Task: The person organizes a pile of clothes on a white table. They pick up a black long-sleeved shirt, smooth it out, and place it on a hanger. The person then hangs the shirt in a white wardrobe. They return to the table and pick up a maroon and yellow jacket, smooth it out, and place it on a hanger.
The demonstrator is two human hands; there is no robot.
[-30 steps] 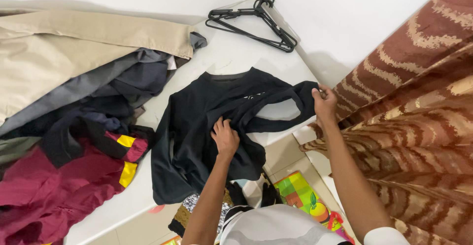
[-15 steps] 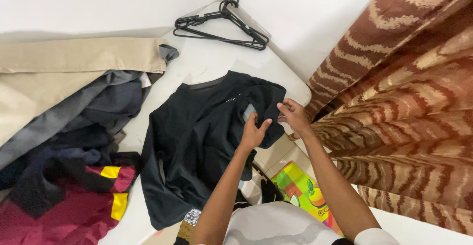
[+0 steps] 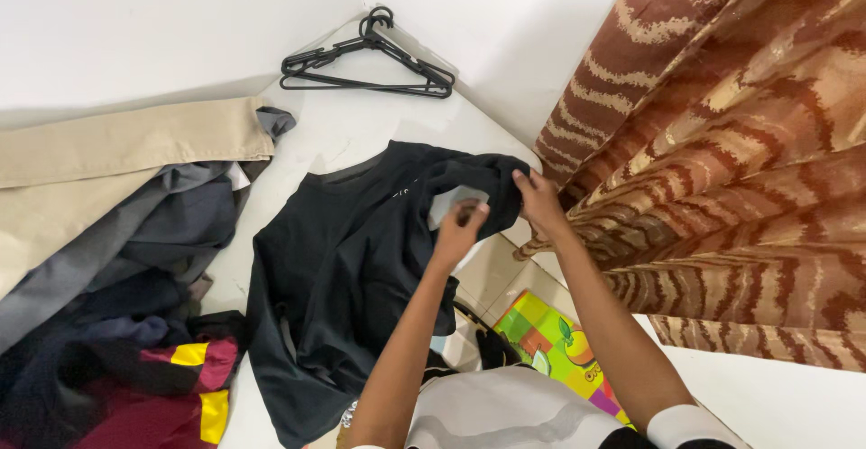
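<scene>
A black long-sleeved shirt [image 3: 343, 259] lies spread on a white table [image 3: 361, 124], its lower part hanging over the front edge. My left hand [image 3: 458, 229] and my right hand [image 3: 538, 198] both pinch the bunched black sleeve [image 3: 469, 176] near the table's right corner. The two hands are close together, fingers closed on the fabric, with a pale patch of table showing between them.
A heap of clothes [image 3: 117, 259] fills the left: beige, grey, navy, and maroon with yellow patches. Black hangers [image 3: 370, 56] lie at the back corner by the white walls. A brown striped curtain [image 3: 722, 160] hangs at right. A colourful mat [image 3: 559, 345] lies on the floor.
My right hand drew the outstretched sleeve in toward the shirt's body, and my left hand rose from the shirt's middle to meet it. The view shifted right.
</scene>
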